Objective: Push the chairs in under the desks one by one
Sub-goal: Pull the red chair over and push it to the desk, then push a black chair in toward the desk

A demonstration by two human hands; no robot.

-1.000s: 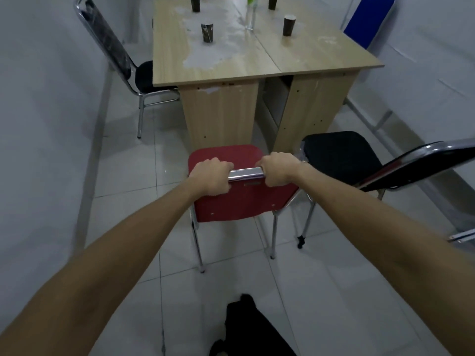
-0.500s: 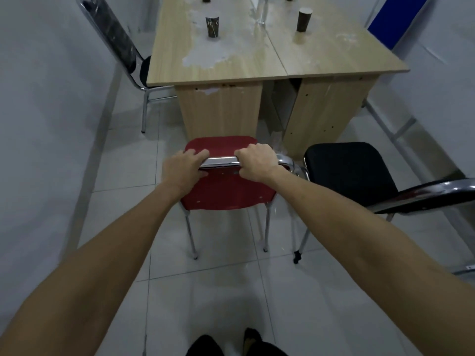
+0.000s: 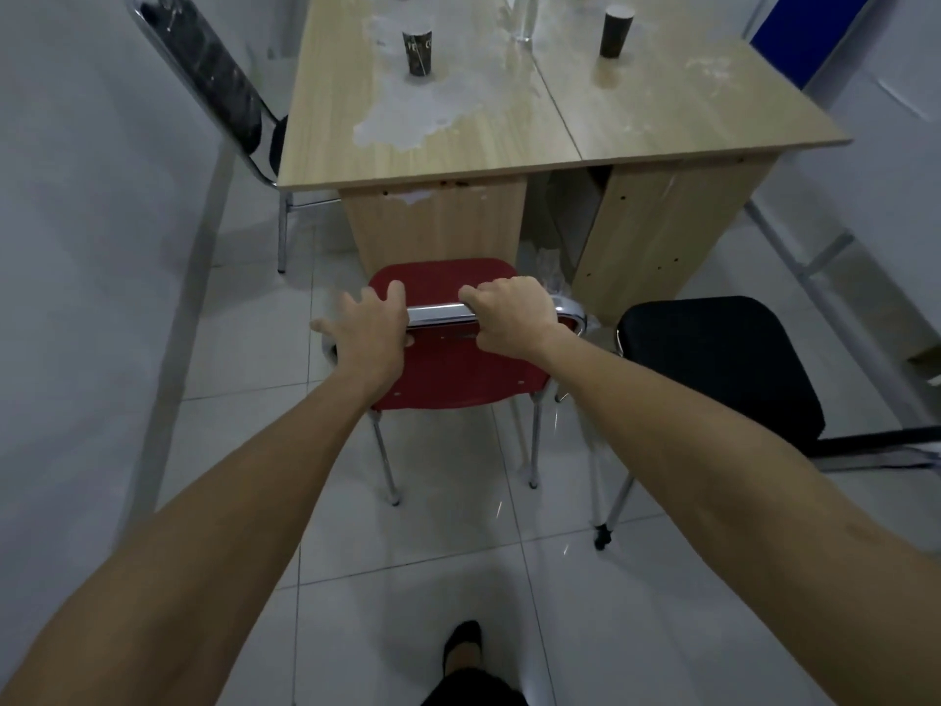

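Red plastic chair w/ chrome tube frame (image 3: 458,369) stands on the white tile floor (image 3: 458,552), its seat front right up against the end panel of the left light-wood desk (image 3: 433,231); seat not under the tabletop (image 3: 458,119). Right hand (image 3: 509,315) wrapped over the chrome top rail of the backrest (image 3: 440,314), fingers (image 3: 481,297) curled closed round the tube. Left hand (image 3: 367,331) sits at the rail's left end, fingers (image 3: 394,293) spread open & flat, palm over the rail corner, not gripping. Both forearms stretched fwd.

Black padded chair w/ chrome legs (image 3: 713,359) just beside the red one on the right, in front of the right desk's end panel (image 3: 672,231), seat clear of it. Another black-backed chrome chair (image 3: 224,94) at the left long side of the desks, backrest tilted toward the wall, seat partly tucked under the tabletop edge.

On the tabletop: two dark paper cups (image 3: 418,52) (image 3: 617,32), upright, well apart, plus a clear glass (image 3: 524,17) near the seam between the 2 desks. White worn patch (image 3: 422,109) around the left cup. Blue panel (image 3: 814,38) at far right. Dark shoe (image 3: 461,649) at bottom centre on the floor.
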